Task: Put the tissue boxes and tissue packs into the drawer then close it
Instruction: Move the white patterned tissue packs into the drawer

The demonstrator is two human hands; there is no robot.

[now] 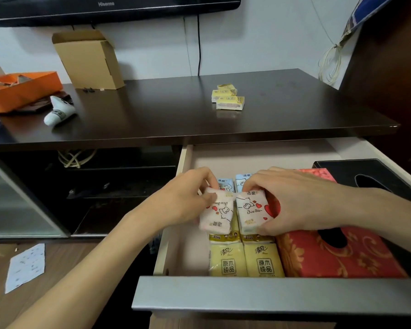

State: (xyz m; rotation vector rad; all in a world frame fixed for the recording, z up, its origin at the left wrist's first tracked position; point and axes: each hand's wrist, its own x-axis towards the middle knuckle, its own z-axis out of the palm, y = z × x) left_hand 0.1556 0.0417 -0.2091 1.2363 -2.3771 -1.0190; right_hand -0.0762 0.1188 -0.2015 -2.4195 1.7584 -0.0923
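In the open drawer (271, 294), two heart-printed tissue packs (252, 210) are clamped, one in each grip: left hand (188, 198), right hand (294, 200). Yellow tissue packs (244, 260), a red tissue box (330, 257) and a black tissue box (365, 176) are held inside; three small yellow packs (228, 97) are left on the tabletop (152, 110).

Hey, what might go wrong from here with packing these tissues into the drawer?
1. The white heart-print packs in the left hand and right hand go on top of other packs; stacked high, they may snag the cabinet top.
2. The small yellow packs up there could be forgotten before closing.
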